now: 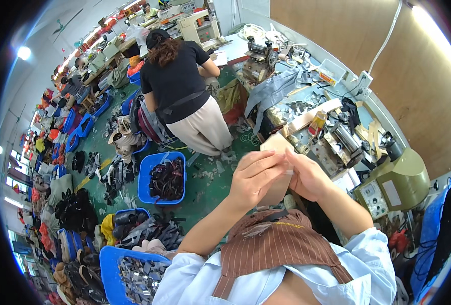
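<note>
My left hand [256, 175] and my right hand [309, 178] meet in front of my apron, fingers closed and fingertips together. Whatever lies between the fingertips is too small and covered to make out. Just beneath both hands is a pale wooden board [274, 194], partly hidden by them; I cannot tell whether they touch it. Beyond it, on the bench, a small bottle with yellowish contents [317, 123] stands near a metal roller machine [343, 144].
An olive-green machine [403, 180] stands at right. Grey strips [273, 91] hang over the cluttered bench. Ahead, a person in a black shirt [177, 81] works at a table. Blue tubs hold dark straps [167, 179] and grey pieces [136, 279] at left. Scraps litter the green floor.
</note>
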`<state>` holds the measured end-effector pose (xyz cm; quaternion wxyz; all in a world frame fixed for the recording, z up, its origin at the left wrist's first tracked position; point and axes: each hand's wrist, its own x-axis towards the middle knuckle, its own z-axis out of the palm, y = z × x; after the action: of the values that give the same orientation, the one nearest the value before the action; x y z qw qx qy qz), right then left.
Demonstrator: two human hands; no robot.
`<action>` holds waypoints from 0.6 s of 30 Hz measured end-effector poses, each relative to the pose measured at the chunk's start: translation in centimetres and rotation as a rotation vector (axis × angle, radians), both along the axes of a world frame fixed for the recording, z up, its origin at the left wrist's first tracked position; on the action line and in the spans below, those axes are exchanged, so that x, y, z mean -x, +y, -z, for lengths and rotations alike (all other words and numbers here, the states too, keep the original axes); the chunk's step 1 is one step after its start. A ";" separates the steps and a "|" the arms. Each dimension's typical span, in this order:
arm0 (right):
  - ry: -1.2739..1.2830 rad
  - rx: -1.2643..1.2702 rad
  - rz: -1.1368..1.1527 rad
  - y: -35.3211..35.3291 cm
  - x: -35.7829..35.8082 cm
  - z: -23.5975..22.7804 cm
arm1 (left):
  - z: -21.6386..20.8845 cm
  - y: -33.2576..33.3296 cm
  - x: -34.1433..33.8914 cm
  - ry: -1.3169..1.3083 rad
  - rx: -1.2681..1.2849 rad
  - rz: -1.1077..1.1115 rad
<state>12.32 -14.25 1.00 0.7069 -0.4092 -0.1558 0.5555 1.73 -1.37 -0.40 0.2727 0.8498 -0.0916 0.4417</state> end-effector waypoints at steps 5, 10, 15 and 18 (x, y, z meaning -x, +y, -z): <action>-0.001 -0.064 0.032 1.3 -2.0 -2.9 | -0.1 -0.2 2.8 -0.048 -0.035 0.255; -0.234 -0.062 0.268 2.7 -7.8 -7.3 | 5.9 -0.4 8.2 0.291 0.249 0.439; -0.711 -0.219 0.485 -0.1 -19.4 -14.0 | 16.1 1.1 14.9 0.929 0.485 -0.340; -0.781 -0.057 0.702 -5.2 -30.2 -19.0 | 27.3 3.3 22.8 1.149 0.467 -0.520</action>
<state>42.51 -19.41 19.98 0.7505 -0.5939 -0.2765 0.0867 -21.03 1.89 -27.75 0.3394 0.8629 0.3738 -0.0211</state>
